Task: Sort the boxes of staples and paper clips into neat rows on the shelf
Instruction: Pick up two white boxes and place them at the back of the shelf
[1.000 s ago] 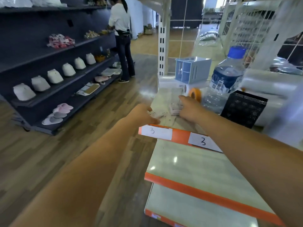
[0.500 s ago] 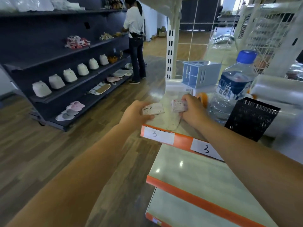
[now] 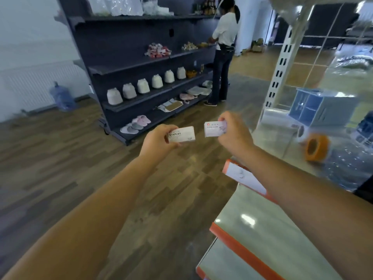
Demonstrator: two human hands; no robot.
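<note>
My left hand (image 3: pixel 156 142) holds a small white box printed STAPLES (image 3: pixel 182 134) out over the wooden floor, fingers curled round its left end. Beside it, my right hand (image 3: pixel 235 134) grips a second small white box, the paper clips box (image 3: pixel 215 128), by its right end. The two boxes hang side by side in the air with a small gap between them. Both are to the left of the orange-edged shelf (image 3: pixel 247 257), whose upper tier carries a white label (image 3: pixel 245 178).
On the upper shelf at right lie an orange tape roll (image 3: pixel 316 146), a light blue organiser box (image 3: pixel 323 109) and clear plastic wrap. A white slotted upright (image 3: pixel 279 63) rises there. Across the aisle stands a dark shelving unit (image 3: pixel 141 63), where a person (image 3: pixel 224 53) is busy.
Both hands lifted the two boxes off the upper shelf and carried them left, out over the floor. The camera turned left with them.
</note>
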